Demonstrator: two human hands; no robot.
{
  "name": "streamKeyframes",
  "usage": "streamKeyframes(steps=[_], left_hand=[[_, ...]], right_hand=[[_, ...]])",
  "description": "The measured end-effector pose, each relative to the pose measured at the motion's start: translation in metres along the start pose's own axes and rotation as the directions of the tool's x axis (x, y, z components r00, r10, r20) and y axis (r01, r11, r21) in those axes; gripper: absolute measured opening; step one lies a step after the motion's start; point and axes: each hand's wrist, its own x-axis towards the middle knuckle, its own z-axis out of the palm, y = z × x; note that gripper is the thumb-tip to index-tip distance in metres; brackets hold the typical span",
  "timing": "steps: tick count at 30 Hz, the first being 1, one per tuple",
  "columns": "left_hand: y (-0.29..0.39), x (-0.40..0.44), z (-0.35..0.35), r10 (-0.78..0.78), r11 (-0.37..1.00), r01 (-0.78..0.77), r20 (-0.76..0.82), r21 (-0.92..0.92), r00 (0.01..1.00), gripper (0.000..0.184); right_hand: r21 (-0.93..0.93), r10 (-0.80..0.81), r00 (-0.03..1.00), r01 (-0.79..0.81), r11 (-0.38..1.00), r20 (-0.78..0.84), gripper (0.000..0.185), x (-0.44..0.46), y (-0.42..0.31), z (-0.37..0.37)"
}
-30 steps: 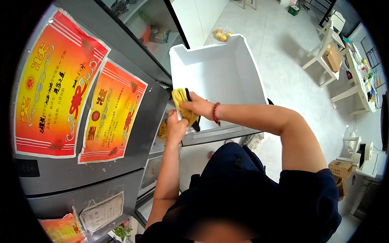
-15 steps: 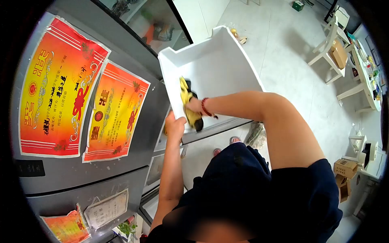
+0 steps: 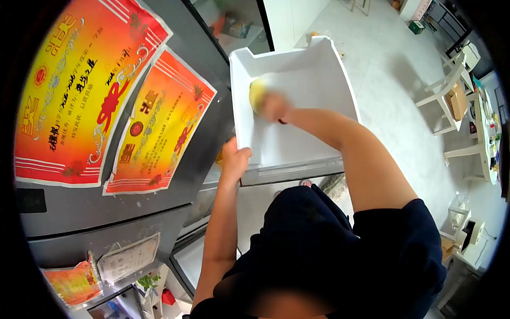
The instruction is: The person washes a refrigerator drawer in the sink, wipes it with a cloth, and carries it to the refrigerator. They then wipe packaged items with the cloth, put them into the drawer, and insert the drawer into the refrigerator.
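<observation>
A white fridge drawer is pulled out in front of me, its inside facing up. My left hand grips the drawer's near left corner, with the thumb over the rim. Inside the drawer, my right hand presses a yellow cloth against the left part of the inner surface. Motion blurs this hand and the cloth, so the separate fingers do not show. A red bead bracelet is partly visible at the right wrist.
On the left stands a grey fridge with red-and-yellow certificates stuck on it. A glass-fronted door is behind the drawer. White chairs and a cluttered table stand at the right.
My right hand has moved the cloth from the near left of the drawer farther in. The left hand keeps its hold on the corner. The view has shifted.
</observation>
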Motion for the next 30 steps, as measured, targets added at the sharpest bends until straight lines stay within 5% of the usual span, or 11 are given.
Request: streamKeyframes(steps=[5,7,8,12,14,15,16,19,24,28,30], left_hand=[[-0.008,0.006,-0.003,-0.060,0.998,0.061,-0.069,0.002,0.996,0.038],[-0.004,0.007,-0.004,-0.059,0.998,0.060,-0.075,0.011,0.995,0.036],[-0.007,0.008,-0.005,-0.047,0.999,0.047,-0.070,0.002,0.996,0.036],[-0.010,0.009,-0.004,0.049,0.992,-0.056,-0.067,-0.109,0.997,0.028],[-0.004,0.007,-0.005,0.013,0.995,-0.017,-0.039,-0.103,0.999,0.027],[0.001,0.005,-0.007,-0.003,0.996,0.001,-0.022,-0.093,1.000,0.026],[0.009,0.000,-0.007,0.035,0.997,-0.038,-0.046,-0.066,0.998,0.024],[0.013,-0.008,-0.012,0.125,0.991,-0.123,-0.031,0.049,0.992,0.026],[-0.016,-0.003,0.012,0.445,0.895,-0.419,-0.267,0.151,0.855,0.030],[-0.011,-0.005,-0.001,0.109,0.967,-0.085,-0.085,0.241,0.990,0.031],[-0.010,-0.010,0.002,0.151,0.979,-0.135,-0.095,0.152,0.984,0.030]], right_hand=[[-0.221,-0.518,0.768,0.617,0.755,0.376,0.038,-0.052,-0.038,0.047],[0.383,-0.317,0.804,0.121,0.916,0.503,0.036,-0.089,-0.053,0.032],[0.374,-0.369,0.684,0.150,0.915,0.629,0.042,-0.091,-0.055,0.018],[0.761,-0.298,0.825,-0.222,0.609,0.480,0.041,-0.131,-0.075,-0.087],[0.487,-0.404,0.914,0.369,0.791,-0.036,0.044,-0.153,-0.082,-0.099],[0.212,-0.565,0.757,0.642,0.737,-0.329,0.047,-0.157,-0.082,-0.089],[0.309,-0.445,0.800,0.576,0.757,-0.403,0.041,-0.166,-0.090,-0.087],[0.576,-0.109,0.939,0.288,0.765,-0.325,0.035,-0.154,-0.096,-0.099],[-0.031,-0.695,0.568,0.764,0.645,-0.441,0.025,-0.127,-0.103,-0.080],[-0.364,-0.767,0.486,0.684,0.632,-0.419,0.029,-0.080,-0.076,-0.083],[-0.195,-0.561,0.706,0.535,0.822,-0.432,0.026,-0.058,-0.072,-0.100]])
